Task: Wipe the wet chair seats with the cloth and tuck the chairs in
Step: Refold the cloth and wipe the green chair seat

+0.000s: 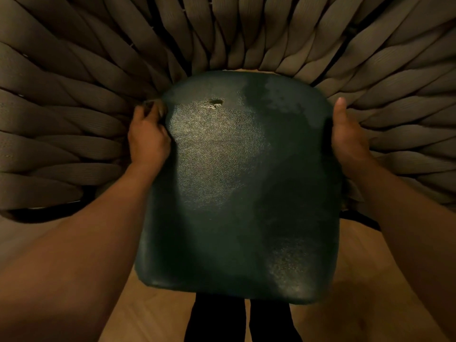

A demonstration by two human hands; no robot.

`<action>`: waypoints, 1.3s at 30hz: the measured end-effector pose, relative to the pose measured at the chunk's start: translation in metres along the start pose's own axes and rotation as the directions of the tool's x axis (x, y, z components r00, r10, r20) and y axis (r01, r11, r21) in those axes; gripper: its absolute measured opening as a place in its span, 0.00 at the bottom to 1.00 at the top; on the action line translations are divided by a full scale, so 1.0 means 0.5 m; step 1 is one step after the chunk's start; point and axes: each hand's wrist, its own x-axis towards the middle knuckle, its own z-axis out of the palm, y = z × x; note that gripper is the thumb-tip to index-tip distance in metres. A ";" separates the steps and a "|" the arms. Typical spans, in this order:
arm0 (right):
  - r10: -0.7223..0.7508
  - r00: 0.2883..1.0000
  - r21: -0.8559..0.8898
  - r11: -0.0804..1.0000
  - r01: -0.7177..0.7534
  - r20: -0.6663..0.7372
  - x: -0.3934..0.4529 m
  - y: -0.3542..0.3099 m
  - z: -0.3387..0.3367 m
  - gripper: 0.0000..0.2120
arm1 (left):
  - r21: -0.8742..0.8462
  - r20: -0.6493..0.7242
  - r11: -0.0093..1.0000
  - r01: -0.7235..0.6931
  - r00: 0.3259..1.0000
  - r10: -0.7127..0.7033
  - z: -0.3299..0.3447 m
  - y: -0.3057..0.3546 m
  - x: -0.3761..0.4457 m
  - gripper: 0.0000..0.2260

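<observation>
The dark green chair seat (237, 183) lay in the middle of the view, above the wooden floor (138, 317), ringed by the chair's woven rope back (74, 107). The left hand (148, 139) gripped the seat's left edge, with what might have been a bunched cloth (150, 104) in its fingers. The right hand (348, 139) clasped the right edge, thumb up. A small tear (215, 103) and dull damp-looking patches marked the seat's far part.

Light wooden floor (153, 314); chair (74, 124) with woven strap back stands on it, dark trouser legs (214, 319) too.

Head view, steeply down, close over seat (239, 183)
</observation>
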 end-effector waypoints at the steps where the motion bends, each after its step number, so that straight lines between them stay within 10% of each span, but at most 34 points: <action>1: 0.013 1.000 0.040 0.999 -0.013 0.009 -0.004 -0.003 -0.003 0.35 | -0.005 -0.002 0.999 -0.043 0.999 0.043 0.007 0.008 0.000 0.22; 10: 0.125 0.989 0.346 0.927 -0.146 0.082 0.039 0.042 -0.029 0.63 | -0.086 0.094 0.959 -0.268 0.957 0.276 0.109 0.181 -0.028 0.15; 19: 0.038 0.991 0.490 0.867 -0.095 0.125 0.067 0.086 -0.030 0.55 | -0.153 0.190 0.916 -0.370 0.899 0.395 0.180 0.433 -0.101 0.24; 26: -0.013 0.999 0.452 0.892 -0.005 0.037 0.014 0.031 -0.030 0.22 | -0.242 0.313 0.830 -0.503 0.769 0.557 0.255 0.561 -0.135 0.17; 39: -0.124 0.987 0.024 0.992 0.127 -0.107 0.012 0.022 -0.006 0.30 | -0.060 0.351 0.835 -0.548 0.771 0.531 0.157 0.460 -0.074 0.22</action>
